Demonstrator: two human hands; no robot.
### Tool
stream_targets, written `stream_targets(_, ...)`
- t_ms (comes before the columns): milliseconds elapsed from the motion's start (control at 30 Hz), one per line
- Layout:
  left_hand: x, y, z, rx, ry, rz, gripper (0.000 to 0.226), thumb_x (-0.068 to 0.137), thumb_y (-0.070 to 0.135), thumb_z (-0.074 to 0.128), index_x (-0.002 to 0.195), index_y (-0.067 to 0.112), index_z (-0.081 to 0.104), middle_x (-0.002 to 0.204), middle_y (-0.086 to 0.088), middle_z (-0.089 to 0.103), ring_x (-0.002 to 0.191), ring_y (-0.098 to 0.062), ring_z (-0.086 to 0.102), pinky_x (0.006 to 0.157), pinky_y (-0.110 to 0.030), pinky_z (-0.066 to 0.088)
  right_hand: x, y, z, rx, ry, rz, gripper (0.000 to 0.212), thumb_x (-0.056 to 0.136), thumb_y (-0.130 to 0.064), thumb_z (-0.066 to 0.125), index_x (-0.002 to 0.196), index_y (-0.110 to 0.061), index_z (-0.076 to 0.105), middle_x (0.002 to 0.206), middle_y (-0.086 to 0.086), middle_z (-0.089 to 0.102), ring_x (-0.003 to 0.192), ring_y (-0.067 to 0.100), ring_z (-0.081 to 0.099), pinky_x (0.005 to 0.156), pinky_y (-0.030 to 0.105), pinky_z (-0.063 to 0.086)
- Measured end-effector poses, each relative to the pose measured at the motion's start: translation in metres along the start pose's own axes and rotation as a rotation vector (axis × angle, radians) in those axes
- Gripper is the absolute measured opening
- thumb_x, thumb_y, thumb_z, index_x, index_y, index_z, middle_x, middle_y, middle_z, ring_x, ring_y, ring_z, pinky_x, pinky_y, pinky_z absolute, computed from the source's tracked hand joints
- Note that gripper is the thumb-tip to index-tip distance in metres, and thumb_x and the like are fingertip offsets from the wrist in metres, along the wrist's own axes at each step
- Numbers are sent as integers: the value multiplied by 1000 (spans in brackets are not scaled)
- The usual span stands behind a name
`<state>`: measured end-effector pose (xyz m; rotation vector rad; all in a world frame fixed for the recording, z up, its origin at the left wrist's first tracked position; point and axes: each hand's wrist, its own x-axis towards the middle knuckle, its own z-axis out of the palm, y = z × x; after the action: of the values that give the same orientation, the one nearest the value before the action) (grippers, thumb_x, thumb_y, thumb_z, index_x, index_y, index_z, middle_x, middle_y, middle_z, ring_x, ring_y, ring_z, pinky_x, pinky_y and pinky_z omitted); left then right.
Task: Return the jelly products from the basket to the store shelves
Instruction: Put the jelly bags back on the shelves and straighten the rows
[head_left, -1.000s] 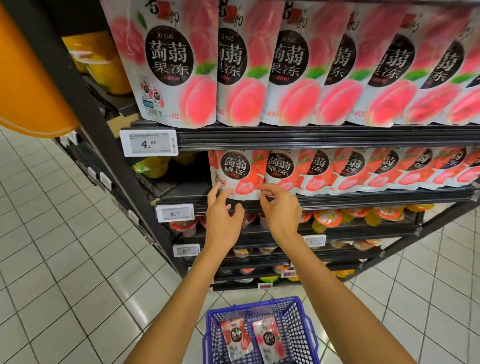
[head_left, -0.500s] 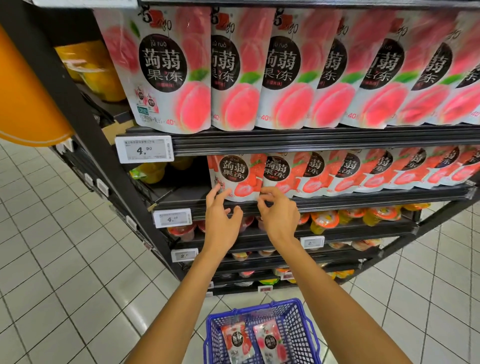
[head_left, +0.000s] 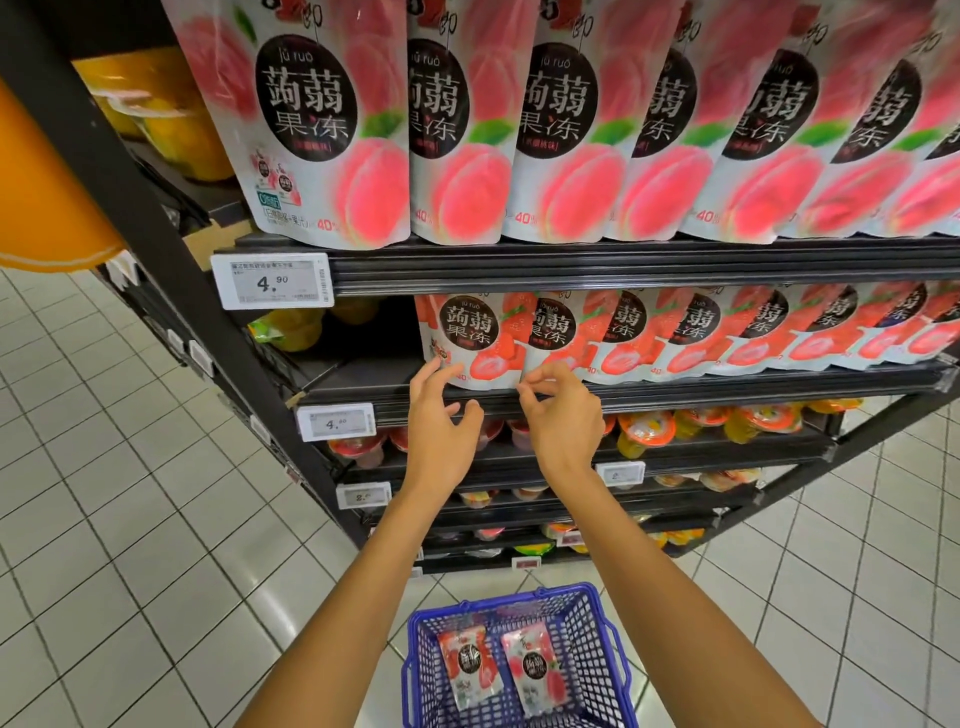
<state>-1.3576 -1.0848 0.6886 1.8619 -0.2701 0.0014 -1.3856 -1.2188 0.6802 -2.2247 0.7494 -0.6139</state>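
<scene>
A strawberry jelly pouch (head_left: 470, 338) stands at the left end of its row on the second shelf (head_left: 675, 397). My left hand (head_left: 441, 426) is spread, its fingertips touching the pouch's lower left corner. My right hand (head_left: 563, 415) has curled fingers that pinch the pouch's lower right edge. On the floor below my arms stands a blue basket (head_left: 587, 592) with two jelly pouches lying flat in it, a strawberry one (head_left: 467, 670) and a peach one (head_left: 532, 670).
Large peach jelly pouches (head_left: 332, 130) fill the top shelf above a 4.90 price tag (head_left: 272, 280). Jelly cups (head_left: 647, 428) line the lower shelves. The second shelf is bare to the left of the strawberry row. White tiled floor (head_left: 130, 519) spreads left and right.
The camera has come closer to the shelves. Both hands stay at the bottom of the leftmost strawberry pouch, the left fingers a little more spread.
</scene>
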Motion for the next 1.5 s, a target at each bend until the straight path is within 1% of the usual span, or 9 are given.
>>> stream_targets(433, -55, -36, 20, -17, 256, 92, 31, 85, -13, 52, 101, 9, 68, 114, -3, 59, 109, -15, 60, 91, -24, 51, -39, 80, -10, 171, -225, -19, 5, 89, -24, 70, 93, -25, 68, 78, -14, 68, 66, 4, 65, 63, 32, 57)
stream_targets(567, -97, -89, 43, -12, 234, -122, 31, 85, -14, 53, 98, 10, 68, 109, -5, 63, 102, -7, 61, 88, -22, 50, -67, 141, 7, 170, -419, 22, 5, 91, -18, 68, 93, -23, 68, 80, -13, 68, 74, 10, 68, 65, 18, 54)
stream_targets(700, -152, -162, 75, 12, 213, -383, 25, 88, -11, 56, 102, 6, 67, 110, -9, 67, 101, -25, 64, 87, -22, 51, -98, 217, 32, 57, -676, 108, 13, 91, -11, 65, 99, -17, 71, 87, -8, 68, 80, 8, 63, 70, 14, 48)
stream_targets(833, -199, -240, 112, -17, 188, -571, 17, 89, -13, 56, 98, -5, 68, 105, -21, 68, 95, -34, 65, 86, -44, 53, -126, 295, 56, -48, -827, 233, 21, 89, -4, 62, 105, -15, 71, 89, -9, 62, 84, 10, 58, 69, 3, 37)
stream_targets(1000, -246, -357, 151, 81, 73, -741, 21, 90, -16, 52, 96, 0, 64, 90, -9, 61, 78, -10, 55, 70, -8, 45, -161, 400, 107, -190, -947, 346, 23, 92, -7, 61, 112, -12, 71, 100, 6, 70, 101, 27, 64, 73, 17, 39)
stream_targets(1167, -274, -500, 195, 114, -55, -958, 27, 93, -5, 53, 88, 21, 56, 88, 0, 56, 83, -14, 52, 68, -14, 42, -199, 514, 184, -275, -942, 431, 15, 92, -9, 62, 101, -5, 73, 91, 3, 64, 83, 13, 55, 60, 0, 33)
stream_targets(1267, -287, -595, 220, 106, -58, -1090, 20, 93, 1, 54, 95, 20, 58, 93, -3, 59, 86, -16, 55, 65, -20, 43, -227, 583, 251, -330, -963, 500, 24, 95, -7, 55, 79, -8, 71, 86, 10, 67, 91, 28, 66, 67, 27, 42)
stream_targets(1400, -302, -694, 253, 126, 56, -1223, 27, 89, 10, 68, 114, 2, 60, 116, -16, 64, 104, -25, 61, 77, -25, 42, -260, 663, 324, -430, -933, 567, 20, 95, -4, 53, 108, 4, 66, 114, 24, 66, 105, 38, 63, 81, 34, 44)
stream_targets(1500, -303, -749, 269, 294, 83, -1262, 60, 77, 25, 82, 118, -11, 57, 120, -27, 62, 115, -40, 58, 90, -40, 46, -280, 708, 359, -435, -842, 719, 31, 93, -15, 59, 117, 4, 61, 121, 26, 62, 110, 40, 60, 90, 42, 49)
